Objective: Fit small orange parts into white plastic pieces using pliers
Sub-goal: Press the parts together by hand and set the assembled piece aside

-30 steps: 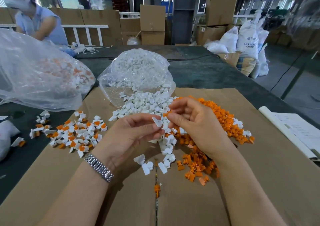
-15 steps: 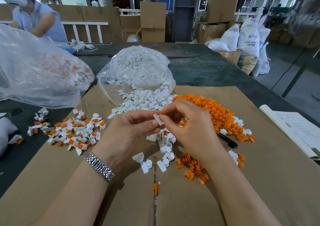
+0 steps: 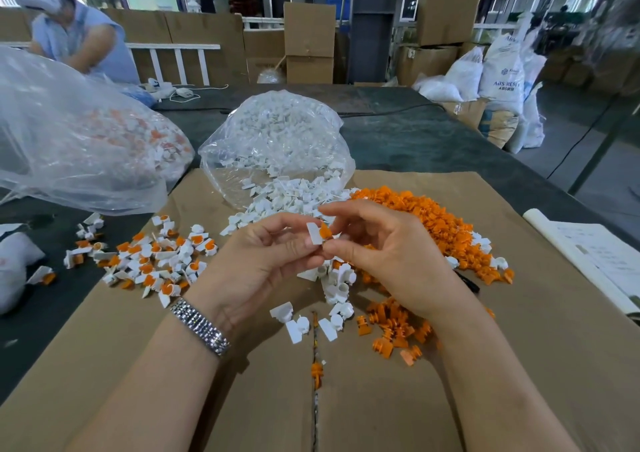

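1. At far left, finished pieces (image 3: 152,261) lie scattered on the cardboard (image 3: 519,365), white shells with orange showing in their sockets.
2. Our left hand (image 3: 256,264) pinches a white plastic piece (image 3: 314,233) between thumb and fingertips, above the loose white pile (image 3: 298,198).
3. An orange part (image 3: 325,231) sits against that piece; our right hand (image 3: 388,254) pinches it with fingers curled.
4. We judge both light, stiff and somewhat slippery; we hold the white piece by its flat tab and leave the socket free.
5. The orange pile (image 3: 426,216) lies at right, with a dark handle (image 3: 467,282), perhaps the pliers, beside it.
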Action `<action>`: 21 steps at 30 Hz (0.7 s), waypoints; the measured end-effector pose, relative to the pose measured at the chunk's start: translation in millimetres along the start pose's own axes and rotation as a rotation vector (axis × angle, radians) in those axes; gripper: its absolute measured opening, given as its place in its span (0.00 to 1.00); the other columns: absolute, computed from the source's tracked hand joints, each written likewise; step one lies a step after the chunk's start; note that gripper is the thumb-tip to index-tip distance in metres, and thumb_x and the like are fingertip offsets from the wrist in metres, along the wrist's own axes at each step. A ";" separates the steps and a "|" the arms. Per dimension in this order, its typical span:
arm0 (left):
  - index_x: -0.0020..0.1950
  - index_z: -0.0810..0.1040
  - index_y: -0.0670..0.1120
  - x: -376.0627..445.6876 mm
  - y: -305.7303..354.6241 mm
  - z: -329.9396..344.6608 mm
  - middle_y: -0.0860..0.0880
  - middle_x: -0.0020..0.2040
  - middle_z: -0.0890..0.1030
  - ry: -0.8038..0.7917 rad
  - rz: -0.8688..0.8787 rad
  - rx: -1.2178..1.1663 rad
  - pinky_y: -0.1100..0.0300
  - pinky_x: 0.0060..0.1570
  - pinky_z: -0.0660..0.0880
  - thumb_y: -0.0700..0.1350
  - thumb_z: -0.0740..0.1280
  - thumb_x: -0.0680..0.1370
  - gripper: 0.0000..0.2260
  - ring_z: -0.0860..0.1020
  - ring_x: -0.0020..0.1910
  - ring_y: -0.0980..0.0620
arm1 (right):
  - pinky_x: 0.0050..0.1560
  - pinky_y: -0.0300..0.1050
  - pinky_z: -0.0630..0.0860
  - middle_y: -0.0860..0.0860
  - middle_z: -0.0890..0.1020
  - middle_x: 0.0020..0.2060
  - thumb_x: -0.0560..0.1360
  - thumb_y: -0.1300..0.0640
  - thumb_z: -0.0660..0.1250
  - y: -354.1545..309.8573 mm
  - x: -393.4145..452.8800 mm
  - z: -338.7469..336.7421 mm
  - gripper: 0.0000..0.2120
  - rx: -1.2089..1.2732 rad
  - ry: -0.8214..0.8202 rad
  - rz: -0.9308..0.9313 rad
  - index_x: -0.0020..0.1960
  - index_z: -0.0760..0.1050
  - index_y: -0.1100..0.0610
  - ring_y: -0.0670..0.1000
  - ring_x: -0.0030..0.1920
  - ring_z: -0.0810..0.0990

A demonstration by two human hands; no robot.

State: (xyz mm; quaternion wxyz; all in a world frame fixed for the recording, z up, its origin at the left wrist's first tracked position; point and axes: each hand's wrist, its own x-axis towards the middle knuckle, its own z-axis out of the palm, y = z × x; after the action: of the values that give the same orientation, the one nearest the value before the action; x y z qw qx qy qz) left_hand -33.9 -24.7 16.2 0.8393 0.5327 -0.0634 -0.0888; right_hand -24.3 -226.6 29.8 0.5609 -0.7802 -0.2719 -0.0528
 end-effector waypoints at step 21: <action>0.43 0.84 0.38 0.7 2.8 -0.8 0.38 0.44 0.85 0.011 -0.056 0.027 0.58 0.45 0.83 0.38 0.73 0.72 0.03 0.86 0.47 0.42 | 0.52 0.42 0.80 0.48 0.81 0.47 0.75 0.58 0.75 6.5 0.6 3.2 0.14 -0.175 0.024 -0.076 0.60 0.84 0.53 0.48 0.49 0.81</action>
State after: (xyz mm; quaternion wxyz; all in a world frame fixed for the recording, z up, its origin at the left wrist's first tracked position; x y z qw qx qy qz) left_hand -32.8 -23.0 18.3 0.8295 0.5460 -0.0451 -0.1084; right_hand -21.4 -224.9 23.3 0.4914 -0.8147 -0.2887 -0.1070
